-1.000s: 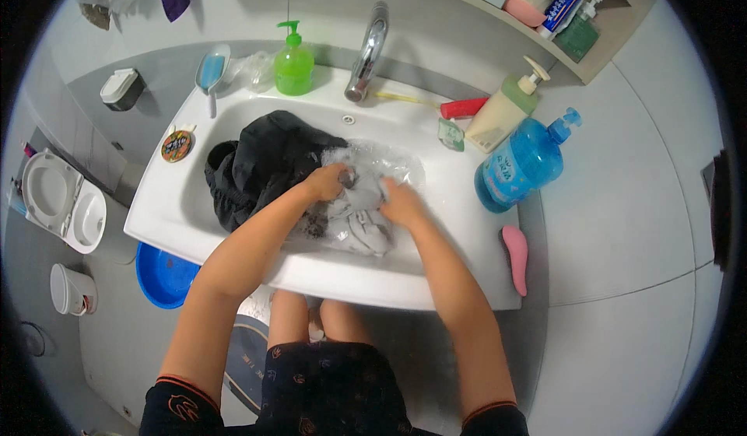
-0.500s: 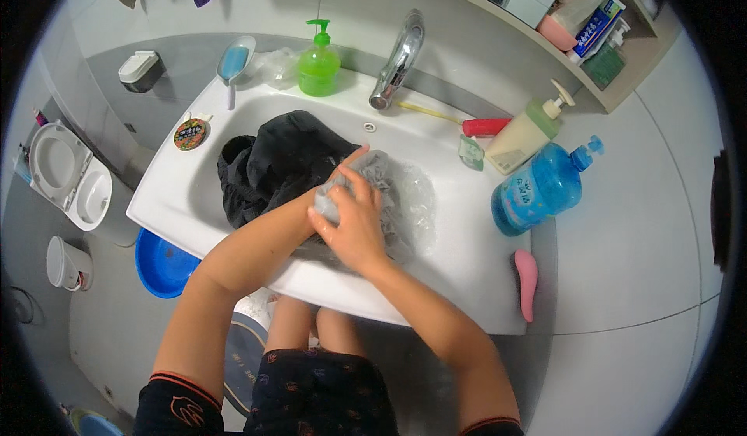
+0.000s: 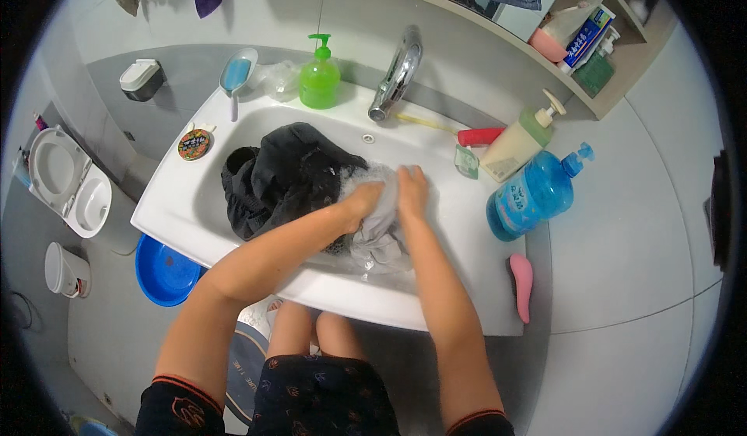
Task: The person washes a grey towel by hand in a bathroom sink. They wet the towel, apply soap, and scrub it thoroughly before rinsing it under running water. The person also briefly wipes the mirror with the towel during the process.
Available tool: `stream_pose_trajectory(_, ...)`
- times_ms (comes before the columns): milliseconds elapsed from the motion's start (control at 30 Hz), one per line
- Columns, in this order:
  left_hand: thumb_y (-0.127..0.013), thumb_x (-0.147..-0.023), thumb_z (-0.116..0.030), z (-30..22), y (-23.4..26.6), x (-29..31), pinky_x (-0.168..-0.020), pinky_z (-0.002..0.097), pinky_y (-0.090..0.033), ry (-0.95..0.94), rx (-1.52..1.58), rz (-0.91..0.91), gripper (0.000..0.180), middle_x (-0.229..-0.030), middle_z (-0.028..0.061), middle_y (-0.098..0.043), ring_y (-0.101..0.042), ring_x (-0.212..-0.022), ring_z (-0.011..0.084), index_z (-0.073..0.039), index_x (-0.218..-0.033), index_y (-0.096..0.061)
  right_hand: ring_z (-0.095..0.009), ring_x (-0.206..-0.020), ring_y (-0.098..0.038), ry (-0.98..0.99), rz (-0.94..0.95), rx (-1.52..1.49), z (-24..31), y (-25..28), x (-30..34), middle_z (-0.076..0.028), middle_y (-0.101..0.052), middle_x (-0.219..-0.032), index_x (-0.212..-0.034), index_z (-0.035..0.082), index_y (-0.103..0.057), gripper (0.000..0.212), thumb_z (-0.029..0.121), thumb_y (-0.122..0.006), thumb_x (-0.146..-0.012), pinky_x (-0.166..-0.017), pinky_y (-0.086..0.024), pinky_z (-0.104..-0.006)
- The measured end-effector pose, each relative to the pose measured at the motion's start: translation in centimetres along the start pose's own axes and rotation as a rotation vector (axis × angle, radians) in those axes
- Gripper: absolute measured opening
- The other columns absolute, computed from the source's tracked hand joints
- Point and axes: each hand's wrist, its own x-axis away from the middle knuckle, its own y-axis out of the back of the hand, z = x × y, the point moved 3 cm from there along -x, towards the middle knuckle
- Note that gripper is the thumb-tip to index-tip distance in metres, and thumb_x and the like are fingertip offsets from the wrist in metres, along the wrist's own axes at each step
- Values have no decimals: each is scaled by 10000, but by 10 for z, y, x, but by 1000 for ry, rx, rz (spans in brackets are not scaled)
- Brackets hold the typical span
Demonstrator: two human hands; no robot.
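Observation:
A wet light-grey cloth (image 3: 383, 234) lies soaked and bunched in the sink, with suds around its upper part. My left hand (image 3: 366, 203) grips it from the left, the fingertips partly sunk in the folds. At its right edge, my right hand (image 3: 412, 193) has its fingers curled on the same cloth. Heaped against it on the left is a dark black garment (image 3: 292, 168), wet and flecked with foam. Both lie in the white washbasin (image 3: 202, 195), below the chrome faucet (image 3: 397, 74).
Along the basin's back stand a green pump bottle (image 3: 319, 78) and a scoop-shaped holder (image 3: 236, 78). To the right are a cream pump bottle (image 3: 517, 144), a blue pump bottle (image 3: 529, 199) and a pink brush (image 3: 521, 284). A round tin (image 3: 194, 144) sits on the left rim.
My hands, previously crossed together over the bunched grey cloth, have moved apart to either side of it. The cloth is now more spread out and lower in the sink.

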Motion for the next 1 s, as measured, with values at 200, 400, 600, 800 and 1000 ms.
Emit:
stream_pose_trajectory(200,-542,-864,-314,-4,55,-23,-861,333,-426,-339,-203,-193,434,-1189,105,-528,-515,-1041,217,-107,-1242,-495,-417,-1025,-524,28,390,381,8,-7,34,-265,-571,-1073,-1070,22,-562,387,340,-542,-851,-870,-413,-444)
stream_pose_trajectory(400,-500,-895,-360,0,78,-50,-988,373,-366,-157,197,-41,500,-1304,101,-460,-472,-1149,248,-117,-1320,-397,-370,-960,-565,127,463,279,-12,-23,24,-224,-604,-989,-1019,8,-564,311,282,-554,-872,-826,-429,-421)
stream_pose_trajectory(600,-333,-891,-625,-28,44,11,-984,458,-352,-27,394,-18,652,-1310,105,-469,-459,-1179,276,-164,-1348,-387,-314,-900,-546,224,395,-310,99,6,56,-150,-582,-953,-982,15,-581,273,270,-547,-888,-819,-425,-382)
stream_pose_trajectory(800,-388,-921,-495,5,18,-31,-882,419,-437,-382,1130,938,473,-1112,124,-544,-532,-1009,264,-109,-1179,-478,-302,-964,-496,438,90,38,138,1,72,-95,-579,-981,-839,25,-591,241,258,-631,-792,-857,-390,-421)
stream_pose_trajectory(1000,-348,-946,-328,7,47,-22,-837,388,-475,-82,562,229,354,-1062,146,-588,-572,-967,265,-51,-1086,-518,-336,-1003,-467,361,82,36,144,13,95,-142,-540,-1038,-1012,81,-539,308,265,-631,-784,-929,-317,-428)
